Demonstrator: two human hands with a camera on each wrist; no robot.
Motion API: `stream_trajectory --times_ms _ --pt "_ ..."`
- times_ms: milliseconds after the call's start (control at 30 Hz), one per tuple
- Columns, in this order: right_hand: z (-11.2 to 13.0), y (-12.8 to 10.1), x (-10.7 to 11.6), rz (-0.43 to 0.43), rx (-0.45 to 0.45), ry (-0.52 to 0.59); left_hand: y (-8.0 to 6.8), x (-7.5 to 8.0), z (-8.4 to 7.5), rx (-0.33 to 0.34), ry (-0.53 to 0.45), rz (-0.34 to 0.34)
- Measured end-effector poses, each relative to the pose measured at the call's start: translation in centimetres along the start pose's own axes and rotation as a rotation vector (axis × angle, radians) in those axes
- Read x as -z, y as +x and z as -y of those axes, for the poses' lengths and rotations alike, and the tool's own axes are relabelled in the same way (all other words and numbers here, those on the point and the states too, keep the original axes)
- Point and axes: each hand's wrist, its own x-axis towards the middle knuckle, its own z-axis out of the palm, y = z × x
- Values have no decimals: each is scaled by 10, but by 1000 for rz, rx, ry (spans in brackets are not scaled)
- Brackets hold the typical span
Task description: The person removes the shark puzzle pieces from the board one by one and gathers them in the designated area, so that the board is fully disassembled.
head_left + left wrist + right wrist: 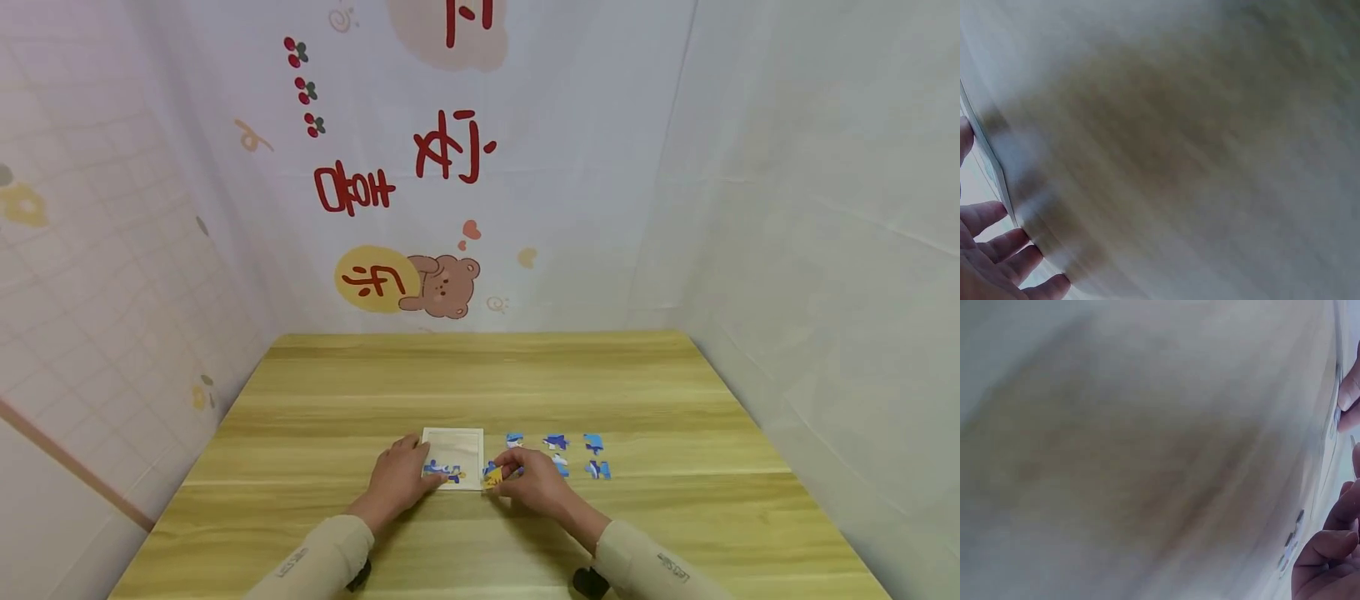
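My left hand (400, 472) rests against the left side of a square, pale wooden puzzle tray (453, 431), its thumb near the front edge. In the left wrist view the fingers (1007, 244) lie spread along the tray's outer edge. Blue, white and yellow puzzle pieces (444, 471) line the front part inside the tray; bare wood shows behind them. Just right of the tray, my right hand (536, 479) pinches a yellow and blue puzzle piece (491, 475) between thumb and fingers. The right wrist view catches only the curled fingers (1319, 553) at its edge.
Loose blue and white puzzle pieces lie right of the tray, among them a dark blue one (556, 442), one at the back right (593, 442) and one at the front right (598, 469). Beyond the wooden table (480, 375) hangs a printed white cloth (570, 208).
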Motion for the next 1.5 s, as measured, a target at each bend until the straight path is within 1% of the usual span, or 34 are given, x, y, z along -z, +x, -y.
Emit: stream_trajectory --times_ms 33,200,467,533,700,933,1100,1200,1267,1500 --pt "-2 -2 1 7 0 20 0 -1 0 -2 -2 3" --pt "-9 -12 9 13 27 47 -1 -3 -1 -14 2 0" --pt "-14 -27 30 -20 -10 42 0 -5 -2 -43 6 -17" --pt "-16 -30 35 -27 -10 42 -1 -5 -2 -50 -7 -21" --pt "-24 -34 46 -47 -21 52 -1 -4 0 -43 -31 -41" --pt "-35 -45 64 -57 -56 86 0 -1 2 -51 -15 -46" --pt "-34 -55 79 -62 -68 87 0 2 3 -55 0 -50" --pt "-35 -59 88 -56 -72 108 1 3 4 -55 10 -44" --pt "-41 -61 93 -55 -76 108 1 2 4 -55 13 -40" --pt "-74 -63 111 -52 -88 94 3 -1 2 -70 17 -42"
